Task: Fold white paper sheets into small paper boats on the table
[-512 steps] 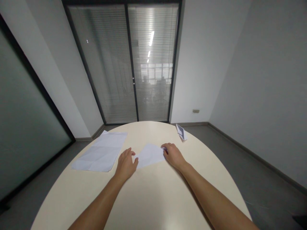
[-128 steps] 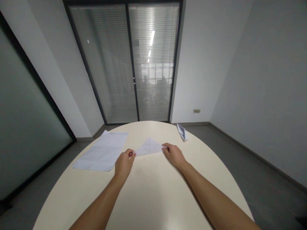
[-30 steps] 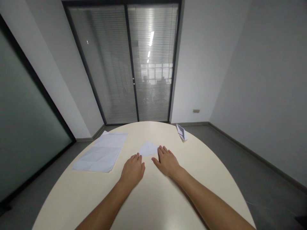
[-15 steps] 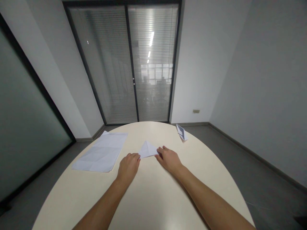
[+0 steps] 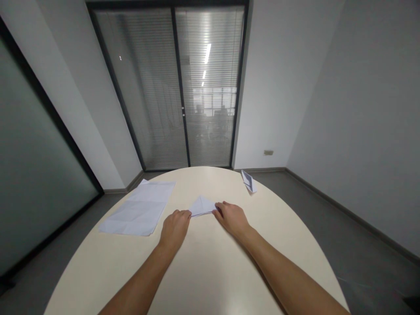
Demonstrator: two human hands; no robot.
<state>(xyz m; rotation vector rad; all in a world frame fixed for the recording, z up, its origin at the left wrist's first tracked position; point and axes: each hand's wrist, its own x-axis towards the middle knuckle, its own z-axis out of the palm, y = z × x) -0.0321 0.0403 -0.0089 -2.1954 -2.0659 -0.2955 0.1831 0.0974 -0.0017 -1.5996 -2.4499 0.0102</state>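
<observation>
Between my hands is a small piece of white paper folded into a triangle, its peak pointing away from me and a crease running down its middle. My left hand is closed on its left corner. On the opposite corner, my right hand pinches the paper between thumb and fingers. A thin gap between layers shows along the near edge. The fingertips are partly hidden behind the hands.
Several white sheets with fold lines lie flat at the left of the round cream table. Near the far right edge stands a folded paper piece. Beyond the table are a glass door with blinds and walls.
The triangle's peak has dropped a little and looks flatter, with its near-edge layers showing slightly more. Both hands stay almost in place at the corners.
</observation>
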